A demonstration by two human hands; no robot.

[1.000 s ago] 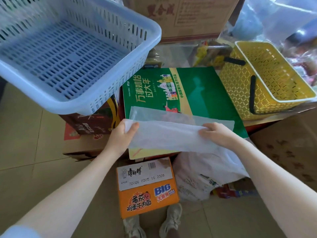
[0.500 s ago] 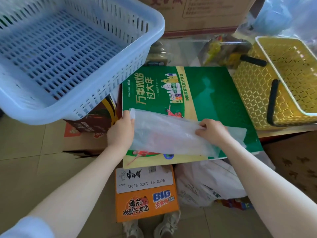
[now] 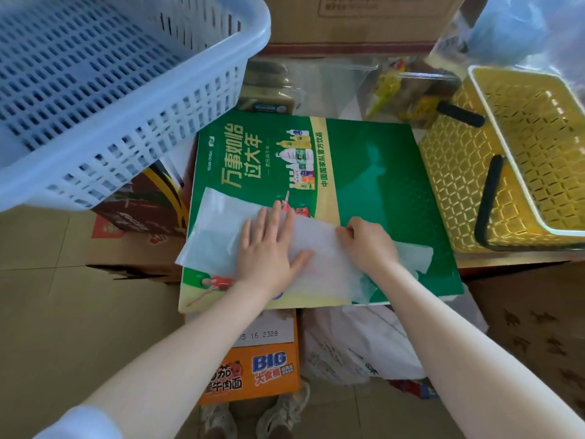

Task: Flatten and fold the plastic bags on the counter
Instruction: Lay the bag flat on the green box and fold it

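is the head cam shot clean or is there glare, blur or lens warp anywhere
Head view: daylight glare washes out the green box and the clear wrapping behind it; the wide lens bows the blue basket and yellow basket outward; the top right corner is bright and soft; the left hand, right hand and plastic bag look fairly sharp; forearms stretch at the bottom edge.

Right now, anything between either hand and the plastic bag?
No. The left hand lies flat on the plastic bag, and the right hand pinches its upper edge. The bag lies on the green box.
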